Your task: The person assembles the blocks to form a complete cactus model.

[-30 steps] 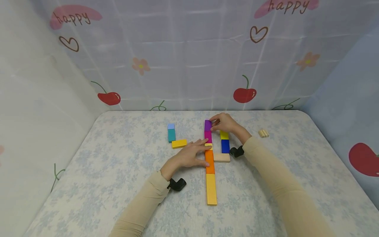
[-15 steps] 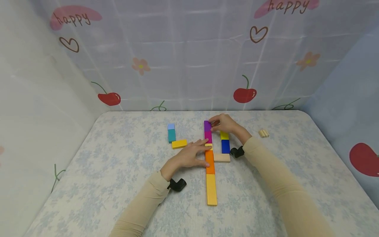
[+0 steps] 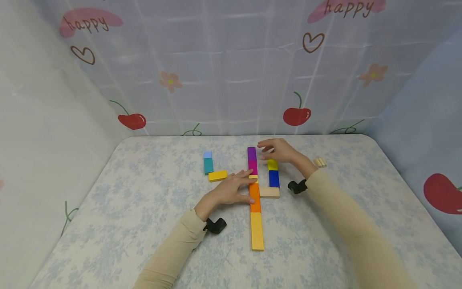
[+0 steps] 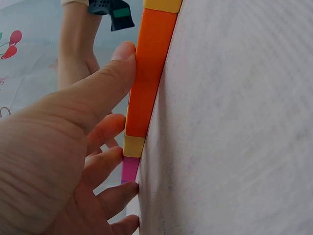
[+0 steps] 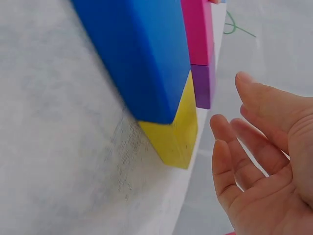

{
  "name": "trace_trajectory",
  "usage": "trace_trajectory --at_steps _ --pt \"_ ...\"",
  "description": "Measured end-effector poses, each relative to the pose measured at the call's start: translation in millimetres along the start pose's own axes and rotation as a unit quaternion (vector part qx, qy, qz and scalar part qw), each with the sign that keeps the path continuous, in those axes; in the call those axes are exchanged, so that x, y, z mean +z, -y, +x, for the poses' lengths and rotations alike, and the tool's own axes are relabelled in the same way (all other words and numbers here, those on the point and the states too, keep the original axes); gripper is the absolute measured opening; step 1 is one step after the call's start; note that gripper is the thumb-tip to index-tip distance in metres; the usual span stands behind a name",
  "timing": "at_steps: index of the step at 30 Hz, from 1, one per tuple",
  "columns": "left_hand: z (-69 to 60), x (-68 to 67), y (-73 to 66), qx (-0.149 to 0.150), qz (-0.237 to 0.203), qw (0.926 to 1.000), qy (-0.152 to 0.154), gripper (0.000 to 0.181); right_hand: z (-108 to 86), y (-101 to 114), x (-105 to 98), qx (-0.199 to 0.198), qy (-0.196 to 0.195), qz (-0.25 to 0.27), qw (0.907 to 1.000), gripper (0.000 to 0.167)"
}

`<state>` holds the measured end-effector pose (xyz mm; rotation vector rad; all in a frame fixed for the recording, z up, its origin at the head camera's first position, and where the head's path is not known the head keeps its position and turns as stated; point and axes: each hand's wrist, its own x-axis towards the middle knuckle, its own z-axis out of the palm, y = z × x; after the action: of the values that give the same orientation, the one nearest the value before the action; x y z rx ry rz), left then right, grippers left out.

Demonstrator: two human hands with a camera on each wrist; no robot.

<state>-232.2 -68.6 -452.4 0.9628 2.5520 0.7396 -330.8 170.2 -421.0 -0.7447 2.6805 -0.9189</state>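
Note:
A straight column of blocks lies on the table: a purple block (image 3: 251,153) at the far end, a magenta block (image 3: 252,166), a small pale-yellow block (image 3: 253,179), an orange block (image 3: 254,196) and a long yellow-orange block (image 3: 257,230). My left hand (image 3: 231,190) touches the column from its left side, the thumb on the orange block and fingers by the pale-yellow and magenta ones. Just right of the purple block, apart from it, my right hand (image 3: 279,150) holds nothing, its fingers loosely bent. Below it lie a yellow block (image 3: 272,165) and a blue block (image 3: 274,178).
A plain wooden block (image 3: 269,192) abuts the orange one. Left of the column lie a yellow block (image 3: 217,176), a teal block (image 3: 208,165) and a light-blue block (image 3: 207,154). Small pale wooden pieces (image 3: 319,162) lie beyond the right wrist. A printed curtain (image 3: 231,80) hangs behind the table.
My right hand has let go of the purple block and shifted a little to the right. The left hand stays in place against the column.

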Motion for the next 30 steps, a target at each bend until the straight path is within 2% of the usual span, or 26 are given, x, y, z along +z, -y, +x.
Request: trace_trajectory --at_steps 4,15,30 --pt "-0.1 0.2 -0.7 -0.002 0.003 1.0000 0.001 0.071 -16.5 -4.9 -1.9 -0.015 -0.021 0.002 0.9997 0.048" --pt "-0.5 1.1 -0.1 0.000 0.007 1.0000 -0.004 0.071 -59.9 -20.4 -7.4 -0.005 -0.075 -0.004 0.9972 0.050" --pt "-1.7 1.4 0.3 0.006 0.004 0.9999 -0.009 0.071 -119.0 -53.6 -48.0 0.045 -0.170 -0.009 0.9844 0.051"
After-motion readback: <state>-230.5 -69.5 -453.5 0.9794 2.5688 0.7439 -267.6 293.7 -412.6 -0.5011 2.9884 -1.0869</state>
